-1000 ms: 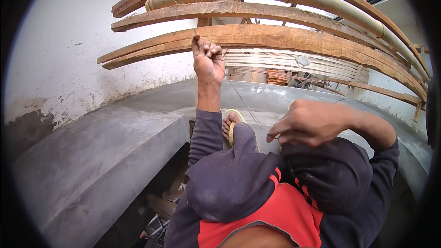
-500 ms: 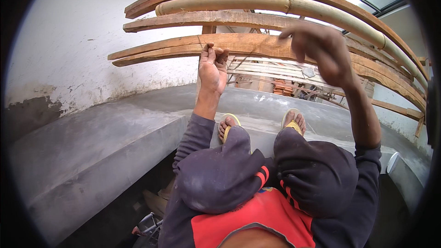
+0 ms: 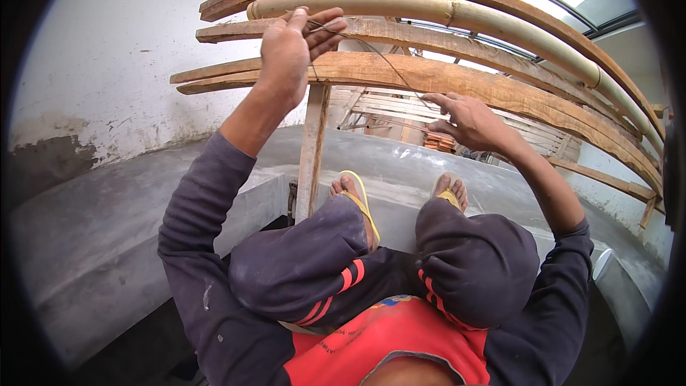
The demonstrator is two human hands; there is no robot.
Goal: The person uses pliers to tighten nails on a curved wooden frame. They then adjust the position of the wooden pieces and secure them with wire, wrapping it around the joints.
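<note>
Wire (image 3: 389,64), one length, thin and dark: slack, bowed between the two hands in front of the rough planks. Left hand (image 3: 289,50): raised, partly open, the wire held at the thumb and crossing the fingers, which are loosely spread and point right; it stands in front of the middle plank (image 3: 236,31), near the bamboo pole (image 3: 357,1). Right hand (image 3: 468,121): lower, half open, index finger extended and thumb apart from it; the wire reaches its fingertips, though whether they grip it cannot be told. Lower plank (image 3: 429,75): crossing between the hands' levels, above an upright timber post (image 3: 312,150).
</note>
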